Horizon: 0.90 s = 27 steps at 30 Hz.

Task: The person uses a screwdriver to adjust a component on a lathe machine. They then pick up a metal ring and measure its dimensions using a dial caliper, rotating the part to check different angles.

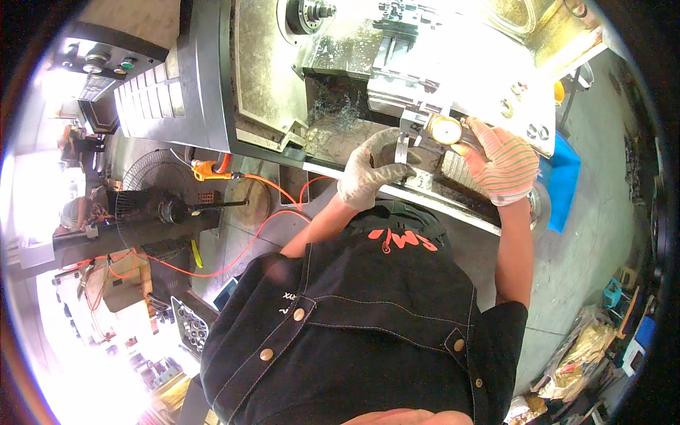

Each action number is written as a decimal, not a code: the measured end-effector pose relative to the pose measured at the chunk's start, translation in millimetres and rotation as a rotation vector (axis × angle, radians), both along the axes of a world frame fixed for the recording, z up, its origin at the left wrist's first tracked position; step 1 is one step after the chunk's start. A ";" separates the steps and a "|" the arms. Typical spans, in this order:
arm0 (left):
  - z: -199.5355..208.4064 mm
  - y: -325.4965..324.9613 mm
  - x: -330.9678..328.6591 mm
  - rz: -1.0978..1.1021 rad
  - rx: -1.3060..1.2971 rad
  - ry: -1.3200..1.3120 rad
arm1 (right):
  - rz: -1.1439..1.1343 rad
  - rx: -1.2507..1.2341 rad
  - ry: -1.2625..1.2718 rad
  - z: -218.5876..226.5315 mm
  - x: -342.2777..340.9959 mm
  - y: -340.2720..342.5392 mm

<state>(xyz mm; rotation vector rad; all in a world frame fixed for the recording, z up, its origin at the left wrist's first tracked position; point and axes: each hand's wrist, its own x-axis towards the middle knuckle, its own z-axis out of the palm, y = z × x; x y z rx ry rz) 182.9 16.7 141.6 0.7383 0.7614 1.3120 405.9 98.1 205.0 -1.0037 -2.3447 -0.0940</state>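
A dial caliper (446, 130) with a round white face is held level over the front of a metalworking lathe. My right hand (499, 159), in a striped knit glove, is closed around its right end. My left hand (372, 170), in a pale, soiled glove, is curled at the caliper's metal jaws (403, 142), on their left. Its fingers are bent round something dark that I cannot make out; whether it is a separate part between the jaws is hidden.
The lathe spindle (308, 15) is at the top, with metal chips (340, 113) below it. Round parts (506, 108) lie on the bright tray at right. A blue bin (564, 184) stands beyond it. Left are a floor fan (166, 205) and an orange air hose (248, 244).
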 end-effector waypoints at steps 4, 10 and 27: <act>-0.9 -0.7 1.2 0.006 -0.051 0.208 | 0.011 -0.011 0.027 -2.5 -1.1 -1.7; 8.0 -2.1 4.9 -0.028 -0.105 0.327 | -0.023 -0.009 0.006 -9.6 -0.6 -3.2; 1.5 -3.5 5.1 -0.084 -0.064 0.184 | -0.067 -0.049 0.079 -15.9 5.3 -10.3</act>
